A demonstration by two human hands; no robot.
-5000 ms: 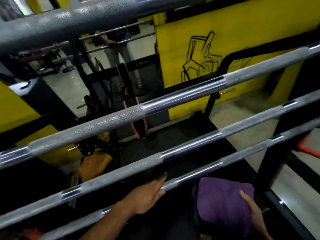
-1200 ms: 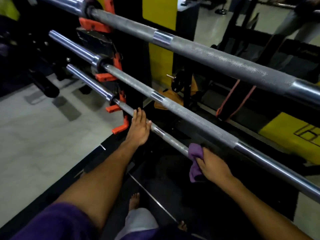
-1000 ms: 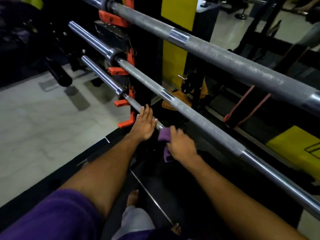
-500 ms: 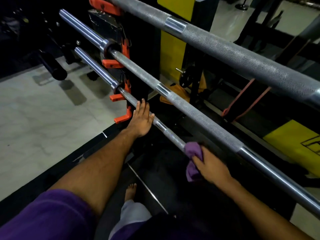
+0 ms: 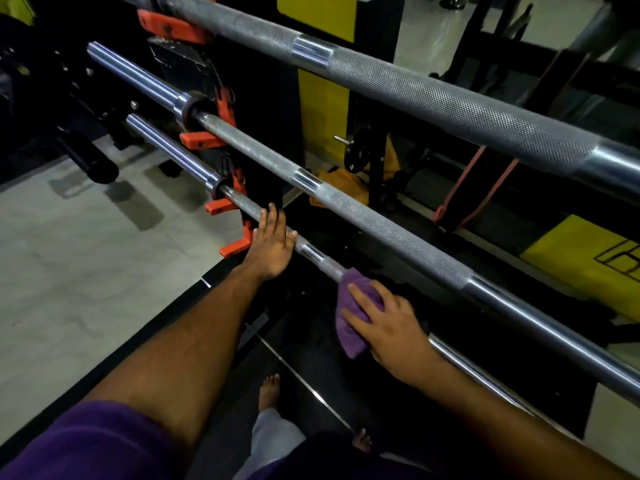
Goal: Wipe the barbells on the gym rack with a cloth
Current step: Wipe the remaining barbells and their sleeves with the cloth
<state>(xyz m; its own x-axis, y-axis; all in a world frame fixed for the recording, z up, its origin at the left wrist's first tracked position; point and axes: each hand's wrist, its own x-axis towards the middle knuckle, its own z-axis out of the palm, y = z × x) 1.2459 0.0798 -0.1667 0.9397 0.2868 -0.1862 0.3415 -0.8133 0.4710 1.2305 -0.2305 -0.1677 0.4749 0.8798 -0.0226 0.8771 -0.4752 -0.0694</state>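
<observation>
Purple cloth sits wrapped over the lowest bar under the gripping right hand, at four o'clock from the flat, steadying left hand (wiping looks underway, with two upper bars apparently left).

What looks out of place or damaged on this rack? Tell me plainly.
Nothing stands out. Three barbells lie parallel in the orange hooks. The left hand rests on the lowest barbell, and the right hand holds the purple cloth around it.
</observation>
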